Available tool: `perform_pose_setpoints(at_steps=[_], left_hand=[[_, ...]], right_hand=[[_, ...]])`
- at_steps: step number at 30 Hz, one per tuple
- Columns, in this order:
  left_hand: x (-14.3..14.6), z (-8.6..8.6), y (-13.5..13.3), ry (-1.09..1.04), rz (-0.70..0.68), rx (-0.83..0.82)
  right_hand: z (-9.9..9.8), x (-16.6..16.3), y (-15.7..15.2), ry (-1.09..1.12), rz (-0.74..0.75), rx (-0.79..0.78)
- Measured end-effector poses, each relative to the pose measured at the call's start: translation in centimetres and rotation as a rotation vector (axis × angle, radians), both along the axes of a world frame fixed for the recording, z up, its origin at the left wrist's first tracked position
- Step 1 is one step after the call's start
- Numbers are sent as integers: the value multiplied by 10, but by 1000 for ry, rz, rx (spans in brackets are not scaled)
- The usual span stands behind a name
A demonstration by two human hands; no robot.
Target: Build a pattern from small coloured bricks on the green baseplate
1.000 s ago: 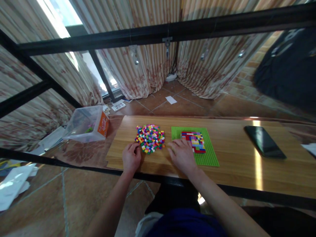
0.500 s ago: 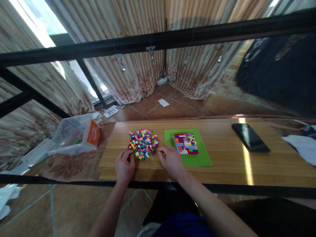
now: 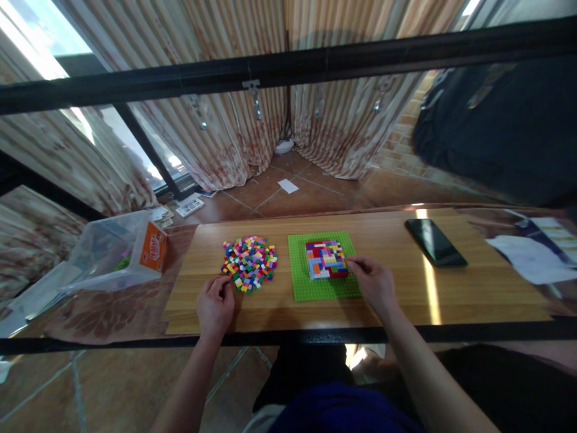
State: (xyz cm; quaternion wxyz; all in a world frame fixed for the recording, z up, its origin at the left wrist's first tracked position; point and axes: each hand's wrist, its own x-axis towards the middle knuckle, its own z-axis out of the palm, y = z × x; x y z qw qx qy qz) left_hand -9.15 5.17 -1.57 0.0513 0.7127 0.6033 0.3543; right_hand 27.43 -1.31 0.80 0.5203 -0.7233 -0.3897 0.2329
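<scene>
The left hand (image 3: 216, 305) rests loosely curled on the worktop (image 3: 265, 311), at the near left edge of the brick pile (image 3: 249, 263); its grip cannot be determined. The right hand (image 3: 374, 285) is positioned at the right edge of the brick block (image 3: 327, 260), fingertips bunched; whether they clamp a brick cannot be determined. The block sits between both hands on the green baseplate (image 3: 300, 285). The phone (image 3: 435, 242) lies right of the right hand.

Brick pile (image 3: 249, 263) left, baseplate (image 3: 300, 288) central — brick build (image 3: 327, 260) atop, phone (image 3: 435, 242) right
</scene>
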Motion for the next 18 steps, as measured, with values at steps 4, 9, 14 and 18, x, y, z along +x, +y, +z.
perform_pose_setpoints(at_steps=[4, 9, 14, 18], left_hand=[[0, 0, 0, 4, -3, 5], [-1, -1, 1, 15, -2, 0], [-1, -1, 1, 9, 3, -6], [0, 0, 1, 12, 9, -6]], right_hand=[[-8, 1, 9, 117, 3, 36], [-12, 7, 11, 127, 18, 6], [-9, 13, 8, -103, 68, -33], [-7, 13, 7, -201, 92, -50]])
